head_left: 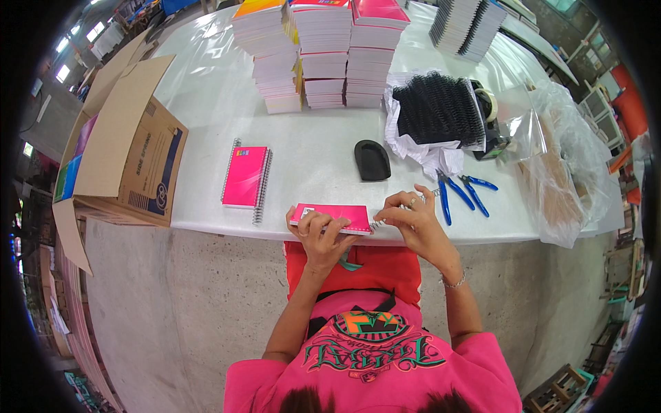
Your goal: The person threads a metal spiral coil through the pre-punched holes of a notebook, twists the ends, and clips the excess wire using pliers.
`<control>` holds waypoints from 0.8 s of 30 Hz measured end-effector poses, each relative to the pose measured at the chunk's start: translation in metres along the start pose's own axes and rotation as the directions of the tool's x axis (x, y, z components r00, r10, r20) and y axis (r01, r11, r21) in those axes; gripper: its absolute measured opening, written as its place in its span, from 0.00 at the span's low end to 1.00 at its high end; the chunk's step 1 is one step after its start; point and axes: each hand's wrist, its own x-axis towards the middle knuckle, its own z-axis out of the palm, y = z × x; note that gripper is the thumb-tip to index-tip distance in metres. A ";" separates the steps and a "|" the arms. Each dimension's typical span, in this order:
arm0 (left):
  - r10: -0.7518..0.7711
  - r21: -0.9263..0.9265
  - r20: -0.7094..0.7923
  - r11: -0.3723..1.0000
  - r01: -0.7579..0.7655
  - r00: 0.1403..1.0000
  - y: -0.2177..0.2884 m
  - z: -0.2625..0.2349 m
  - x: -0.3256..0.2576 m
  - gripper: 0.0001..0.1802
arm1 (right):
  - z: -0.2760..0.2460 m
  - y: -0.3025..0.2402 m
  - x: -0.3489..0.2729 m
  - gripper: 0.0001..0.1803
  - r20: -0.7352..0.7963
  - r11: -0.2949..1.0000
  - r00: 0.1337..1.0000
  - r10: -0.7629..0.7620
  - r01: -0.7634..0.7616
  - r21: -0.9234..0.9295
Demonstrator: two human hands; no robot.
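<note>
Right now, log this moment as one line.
left hand: holds pink notebook at table edge | right hand: pinches wire spiral at its end | blue pliers: idle beside

white table [323, 148] | on it: notebook stacks [320, 51] | pink notebook [245, 176] | blue pliers [460, 192] | black coils [438, 109] | cardboard box [131, 148]

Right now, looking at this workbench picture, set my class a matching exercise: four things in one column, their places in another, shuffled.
Things:
1. blue-handled pliers
2. cardboard box
3. finished pink notebook
4. black spiral coils

Places:
A. at the table's left end
B. lying on white paper
C. just beyond the right hand
D. flat on the table beyond the left hand

Pairs: 1-C, 2-A, 3-D, 4-B
</note>
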 end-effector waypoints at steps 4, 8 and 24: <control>0.005 -0.006 -0.020 1.000 -0.005 1.000 -0.001 0.001 -0.007 0.22 | 0.004 0.001 -0.003 0.12 0.001 1.000 1.000 0.014 -0.014 0.009; -0.002 -0.007 -0.022 1.000 0.002 1.000 -0.002 0.002 -0.012 0.22 | 0.004 0.001 -0.006 0.12 0.001 1.000 1.000 0.017 -0.017 0.026; -0.177 0.092 0.226 0.983 0.160 0.958 0.020 -0.006 0.042 0.22 | 0.001 -0.002 -0.006 0.12 -0.046 0.998 0.998 0.053 -0.051 0.038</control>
